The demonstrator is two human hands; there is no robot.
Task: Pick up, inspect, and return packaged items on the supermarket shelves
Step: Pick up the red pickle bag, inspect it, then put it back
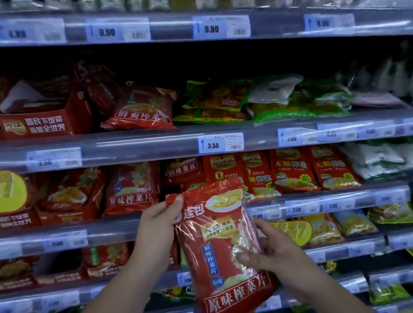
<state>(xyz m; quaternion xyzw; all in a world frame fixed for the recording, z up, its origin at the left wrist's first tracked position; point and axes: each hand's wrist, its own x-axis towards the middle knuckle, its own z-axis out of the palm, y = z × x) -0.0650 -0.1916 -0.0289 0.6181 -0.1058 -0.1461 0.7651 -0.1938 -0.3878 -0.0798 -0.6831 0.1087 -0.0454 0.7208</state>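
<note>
left grip (159, 218): thumb and fingers pinch top-left corner of red packet (226, 262) | right grip (273, 251): curled round packet's right edge, thumb on front | packet: upright, held in air before shelves (116, 147), label facing camera | behind: red and green packets in rows, price tag (221, 143) reads 3.50

Dim light with a cold blue cast lies over everything. The recess under the top shelf (170, 29) sinks to near black, and the lower gaps are murky too. Pale streaks of glare run along the clear price rails (143, 143), and the film of the red packet (225, 257) glints white. The 3.50 tag (221, 143) reads clearly; tags at the left and bottom edges smear. Shelf lines bow and slope toward the right.
</note>
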